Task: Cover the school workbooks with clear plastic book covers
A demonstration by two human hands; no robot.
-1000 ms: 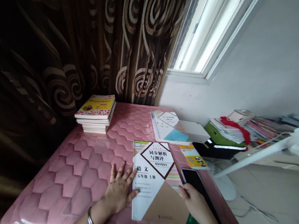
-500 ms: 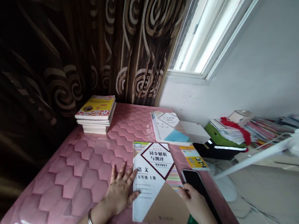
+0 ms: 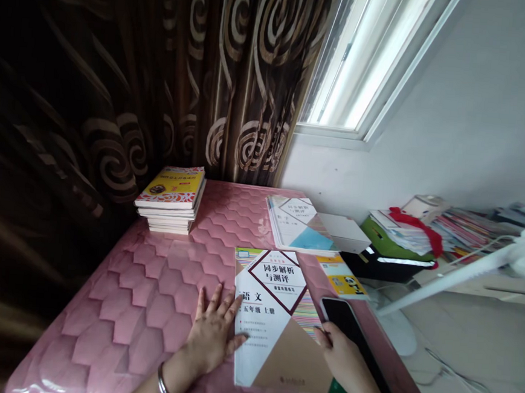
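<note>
A Chinese-language workbook (image 3: 293,356) with a white, brown and striped cover lies flat and closed on the pink table. My left hand (image 3: 213,332), a metal bangle at its wrist, rests palm down with fingers spread, its fingertips and thumb on the book's left edge. At the right edge, my right hand (image 3: 343,351) has its fingers curled in, thumb on the cover, closed at the book's edge; the undersides of the fingers are hidden. A black phone (image 3: 348,321) lies beside the workbook, partly behind my right hand and forearm.
A stack of books (image 3: 171,198) stands at the back left. Further books (image 3: 297,220) and a white box (image 3: 344,230) sit at the back right, near a yellow panda booklet (image 3: 342,281). Beyond the right edge are a green-and-black bin (image 3: 387,255) and a white fan (image 3: 457,269).
The camera view has shifted very slightly. Both hands and the workbook keep the same places on the table.
</note>
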